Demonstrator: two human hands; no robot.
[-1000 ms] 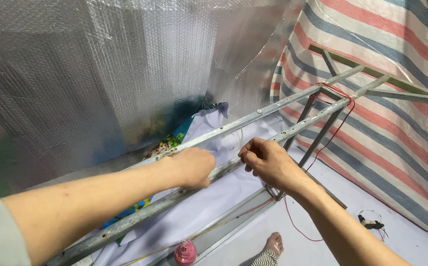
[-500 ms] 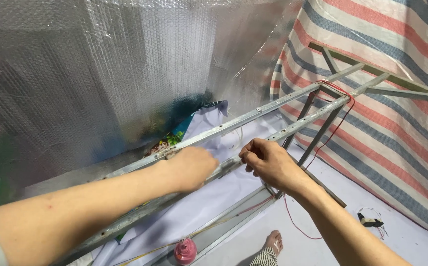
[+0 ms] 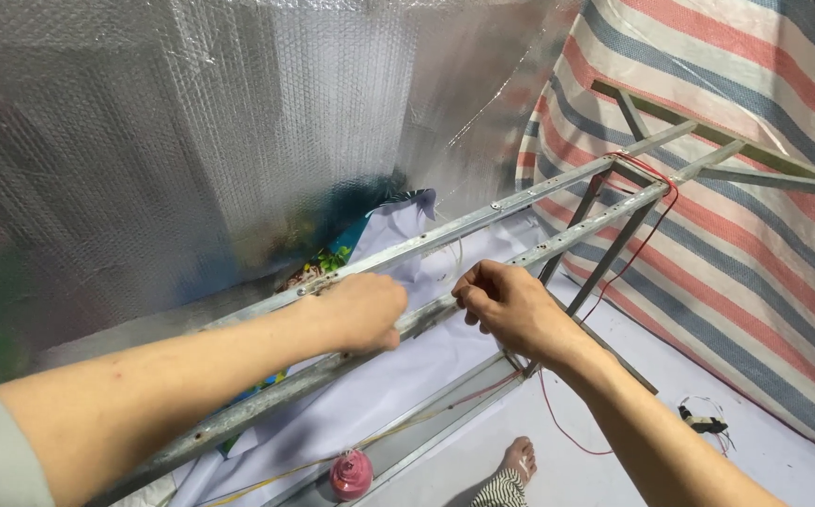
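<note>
A frame of grey metal angle bars runs from lower left up to the right. My left hand is closed over the nearer bar, between the two top rails. My right hand pinches at the same bar just to the right, fingers curled; what it grips is too small to make out. A thin red wire hangs from the frame's far end down to the floor.
Silver bubble foil covers the wall behind. A red, white and blue striped tarp stands on the right. White cloth lies under the frame, a pink spool and a bare foot below, a small black part at right.
Both hands have stayed on the nearer bar; the view has shifted slightly, so the frame and the hands sit a little lower and to the left.
</note>
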